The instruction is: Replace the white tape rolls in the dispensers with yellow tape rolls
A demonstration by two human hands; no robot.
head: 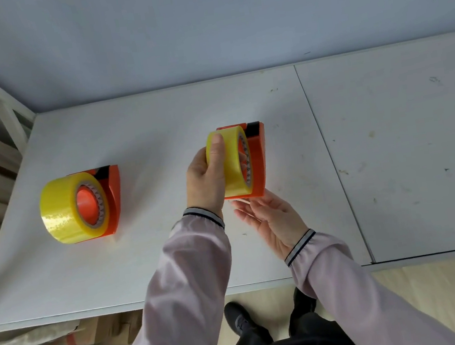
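Now I count two orange dispensers and two yellow tape rolls on the white table (154,124).

The left dispenser (114,201) stands alone, its yellow roll (64,211) already seated on the hub. My left hand (206,178) grips the second yellow roll (231,166) against the right dispenser (258,161), thumb over its top. My right hand (272,221) lies open, palm up, fingertips just under that dispenser's base, holding nothing.

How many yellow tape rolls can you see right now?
2. One glossy yellow tape roll sits on the left orange plastic dispenser; the other is gripped by the left hand at the right dispenser.
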